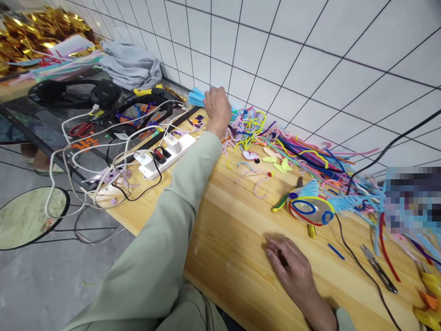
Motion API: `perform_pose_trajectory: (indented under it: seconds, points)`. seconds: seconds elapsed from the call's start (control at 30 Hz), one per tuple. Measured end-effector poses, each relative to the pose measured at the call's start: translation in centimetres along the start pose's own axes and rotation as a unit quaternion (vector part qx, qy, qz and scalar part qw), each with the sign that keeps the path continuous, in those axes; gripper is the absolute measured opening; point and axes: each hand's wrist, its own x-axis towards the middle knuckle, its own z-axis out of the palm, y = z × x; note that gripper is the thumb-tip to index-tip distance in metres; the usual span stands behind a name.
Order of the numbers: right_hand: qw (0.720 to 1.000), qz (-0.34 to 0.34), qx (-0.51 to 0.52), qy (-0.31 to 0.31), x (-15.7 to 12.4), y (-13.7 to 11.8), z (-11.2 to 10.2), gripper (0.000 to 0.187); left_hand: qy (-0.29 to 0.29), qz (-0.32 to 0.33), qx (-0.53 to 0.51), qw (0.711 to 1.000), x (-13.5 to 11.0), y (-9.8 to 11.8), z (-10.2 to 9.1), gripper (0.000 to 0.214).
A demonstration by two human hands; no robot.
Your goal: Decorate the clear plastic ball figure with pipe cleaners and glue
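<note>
At the far edge of the table, by the tiled wall, my left hand (217, 109) is closed over a bundle of light blue pipe cleaners (196, 97). The ends of the bundle stick out to the left of my fingers. My right hand (292, 271) rests on the wooden table (227, 234) near its front edge, fingers loosely curled, with nothing visible in them. Beyond it stands a fish-like figure (310, 209) with a clear body, yellow, red and blue outlines and light blue fins. Pliers (289, 195) with green-yellow handles lie partly behind the figure.
A heap of mixed pipe cleaners (320, 158) runs along the wall. Thread snips (379, 269) lie at right beside a black cable (347, 248). A power strip (168, 156) with tangled white cables sits left of my sleeve. Red scissors (81, 130) and headphones (76, 94) lie farther left.
</note>
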Motion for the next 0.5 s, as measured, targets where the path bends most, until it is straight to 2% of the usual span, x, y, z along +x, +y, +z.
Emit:
perform_pose_trajectory:
  seconds: [0.1, 0.17, 0.37, 0.5]
  points:
    - [1.0, 0.008, 0.019, 0.007, 0.3, -0.2, 0.1, 0.015, -0.047, -0.066, 0.026, 0.996, 2.0, -2.4, 0.9, 0.036]
    - [0.999, 0.019, 0.029, 0.009, 0.4, -0.5, 0.2, 0.018, -0.075, -0.096, 0.045, 0.992, 2.5, -3.6, 1.5, 0.05]
    - [0.998, 0.029, 0.043, 0.022, 0.4, -0.9, 0.3, 0.017, -0.113, -0.081, 0.053, 0.989, 1.6, -5.4, 2.1, 0.08]
    - [0.998, 0.025, 0.041, 0.026, 0.3, -0.8, 0.4, 0.014, -0.138, -0.041, 0.044, 0.989, 1.3, -5.3, 1.1, 0.074]
